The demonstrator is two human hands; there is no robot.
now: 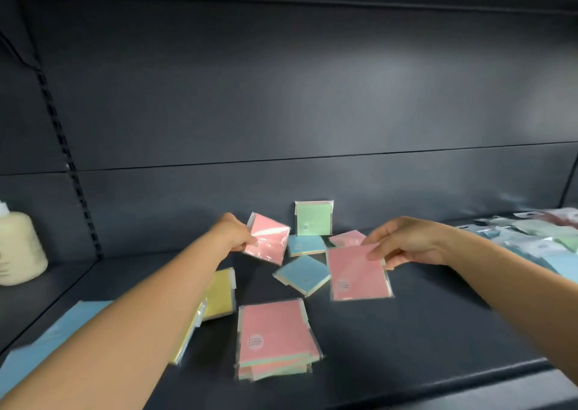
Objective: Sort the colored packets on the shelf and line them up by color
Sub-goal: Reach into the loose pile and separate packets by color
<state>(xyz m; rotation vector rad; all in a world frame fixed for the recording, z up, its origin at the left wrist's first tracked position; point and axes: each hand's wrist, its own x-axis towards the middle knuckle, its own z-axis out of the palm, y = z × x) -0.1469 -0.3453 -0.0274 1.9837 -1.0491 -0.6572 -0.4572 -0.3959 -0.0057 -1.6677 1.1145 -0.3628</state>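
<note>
Left hand (233,233) pinches glossy pink packet (268,238), lifted, tilted | right hand (406,244) pinches flat pink square (358,272) over dark shelf (422,315) | pink stack (275,337) in front | green packet (313,219) upright against back panel

The shelf (406,331) is seen as dark painted metal with a smooth, matt finish, and its back panel (281,96) is given a dull sheen. The pink packets (359,272) are wrapped in clear, glossy plastic film over matt coloured paper. The cream bottle (18,247) looks like smooth plastic.
</note>
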